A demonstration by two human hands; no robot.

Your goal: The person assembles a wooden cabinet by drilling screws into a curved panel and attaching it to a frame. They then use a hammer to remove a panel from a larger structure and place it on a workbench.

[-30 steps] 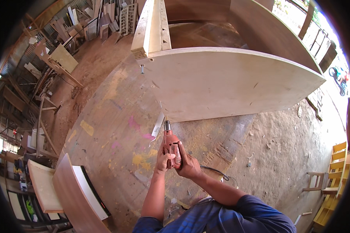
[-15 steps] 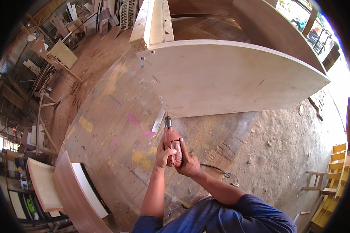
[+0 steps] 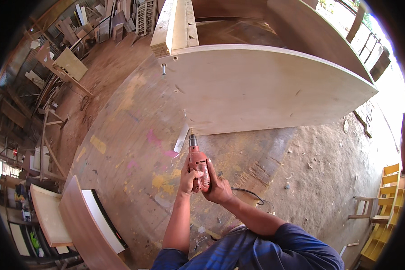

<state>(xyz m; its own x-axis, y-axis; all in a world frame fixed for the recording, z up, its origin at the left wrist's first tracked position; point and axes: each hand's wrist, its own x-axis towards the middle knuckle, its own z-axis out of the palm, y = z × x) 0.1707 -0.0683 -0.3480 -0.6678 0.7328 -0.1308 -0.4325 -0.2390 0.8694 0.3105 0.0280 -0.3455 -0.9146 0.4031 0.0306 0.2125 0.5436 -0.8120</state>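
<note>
Both my hands are wrapped round a red power drill (image 3: 200,164) in the middle of the view. My left hand (image 3: 189,179) grips its left side, with the thumb across the body. My right hand (image 3: 218,188) closes on the right side and rear. The drill's chuck (image 3: 193,141) points away from me, its bit meeting the lower left corner of a pale plywood panel (image 3: 265,90). Whether the bit is inside the wood I cannot tell. Screws (image 3: 164,69) stick out along the panel's left edge, near small holes. The panel forms the near side of a large wooden cabinet frame (image 3: 319,40).
A paint-stained wooden worktop (image 3: 126,135) lies under the cabinet. A white strip (image 3: 181,137) rests left of the chuck. The drill's black cord (image 3: 252,192) curls at the right. Brown boards (image 3: 83,220) stand at lower left, a yellow shelf unit (image 3: 382,211) at far right.
The view has shifted slightly, so the panel and cabinet sit a little further left and up. Both hands keep their hold on the drill, its bit still at the panel's lower corner.
</note>
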